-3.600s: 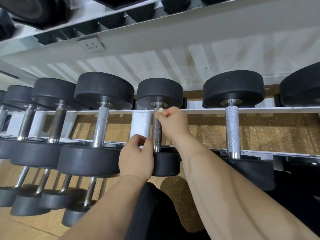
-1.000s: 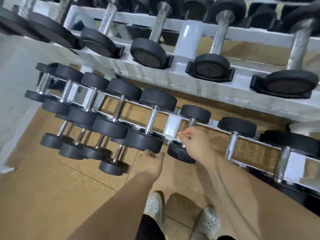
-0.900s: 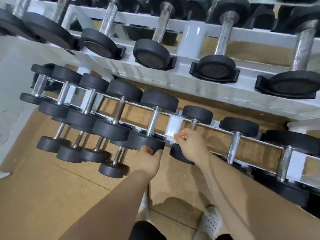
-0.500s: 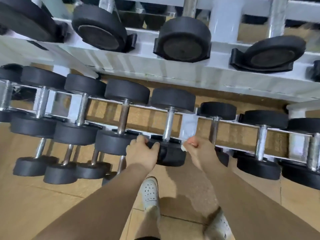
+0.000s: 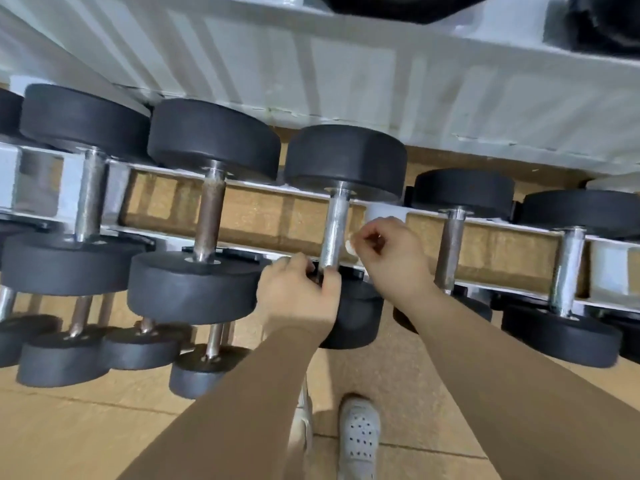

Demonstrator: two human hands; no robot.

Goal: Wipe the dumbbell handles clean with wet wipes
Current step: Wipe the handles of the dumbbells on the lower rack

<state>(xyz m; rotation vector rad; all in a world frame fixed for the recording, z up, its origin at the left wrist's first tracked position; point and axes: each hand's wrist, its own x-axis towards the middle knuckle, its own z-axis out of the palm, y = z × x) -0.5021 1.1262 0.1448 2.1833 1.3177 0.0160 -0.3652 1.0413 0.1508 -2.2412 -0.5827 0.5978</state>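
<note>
Grey shoe (image 5: 360, 434) on tan floor (image 5: 86, 427) at the bottom. Left hand (image 5: 298, 296) grips the near black end of a dumbbell (image 5: 346, 157), fingers curled over it at the base of the handle (image 5: 335, 223). Right hand (image 5: 388, 258) is closed, pinching a small white wipe (image 5: 350, 244) just beside the handle's right side, about mid-length; contact can't be told. The dumbbell lies across the white rack (image 5: 384, 210), between others in the row. White upper shelf (image 5: 346, 74) lies beyond.
</note>
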